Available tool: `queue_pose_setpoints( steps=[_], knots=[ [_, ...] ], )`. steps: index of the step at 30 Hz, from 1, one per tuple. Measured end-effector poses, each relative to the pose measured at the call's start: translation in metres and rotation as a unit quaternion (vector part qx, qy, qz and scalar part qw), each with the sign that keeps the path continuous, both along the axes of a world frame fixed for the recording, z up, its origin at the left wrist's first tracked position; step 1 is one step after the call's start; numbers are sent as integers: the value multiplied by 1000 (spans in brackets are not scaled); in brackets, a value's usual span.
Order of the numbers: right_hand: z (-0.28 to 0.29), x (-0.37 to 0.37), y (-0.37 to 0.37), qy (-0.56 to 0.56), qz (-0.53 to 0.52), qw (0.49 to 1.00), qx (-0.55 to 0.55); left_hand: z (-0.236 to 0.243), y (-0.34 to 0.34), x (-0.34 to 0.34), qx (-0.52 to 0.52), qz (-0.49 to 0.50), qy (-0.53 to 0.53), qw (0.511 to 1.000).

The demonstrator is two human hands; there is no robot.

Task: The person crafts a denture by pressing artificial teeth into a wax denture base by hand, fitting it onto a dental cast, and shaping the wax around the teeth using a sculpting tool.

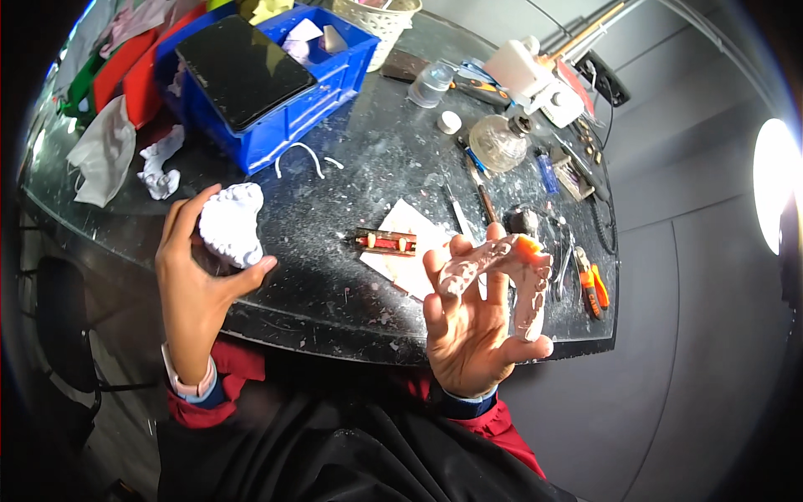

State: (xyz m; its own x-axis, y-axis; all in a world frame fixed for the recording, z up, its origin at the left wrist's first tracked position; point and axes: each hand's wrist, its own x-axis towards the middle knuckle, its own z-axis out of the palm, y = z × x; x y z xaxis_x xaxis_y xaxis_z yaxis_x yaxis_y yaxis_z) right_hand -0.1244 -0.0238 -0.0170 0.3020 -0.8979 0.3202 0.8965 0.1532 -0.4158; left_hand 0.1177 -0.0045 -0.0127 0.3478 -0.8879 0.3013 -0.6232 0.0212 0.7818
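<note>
Well to the left of the paper point(391, 266), a white cloth point(104, 159) lies on the dark bench point(322, 293), with a crumpled white scrap point(161, 163) just beside it. Nearer the paper, though still left of it, is the left hand point(196, 259), half open in a C: thumb and fingers have hold of a white cast point(232, 224) by its edges. Beyond the paper, to the left, stands a blue bin point(335, 88) with a black tablet point(242, 71) lying across it; white strips point(305, 157) lie by the bin, on the paper's side. A tooth strip point(386, 242), red with pale teeth, rests on the paper's left part. Past the paper's far side are a jar point(431, 86) and a white cap point(449, 123). Right of the paper, the right hand point(473, 335) is turned palm up, fingers spread and thumb out, supporting a horseshoe-shaped pink cast point(529, 314) that bears an orange patch point(529, 245). Beyond the paper, to the right, sits a glass bottle point(499, 144). Well right of the paper lie orange-handled pliers point(593, 289).
</note>
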Motion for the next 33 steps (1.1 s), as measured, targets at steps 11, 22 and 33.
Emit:
queue_pose_setpoints(
  steps=[11,22,33],
  knots=[
    [0,8,-2,-95,112,989,1,-2,14,-56,-62,-305,443,841],
    [6,8,10,506,-251,753,-337,2,22,-58,-71,-313,355,878],
    [5,9,16,523,-240,743,-341,3,27,-48,-65,-415,317,850]
  ],
)
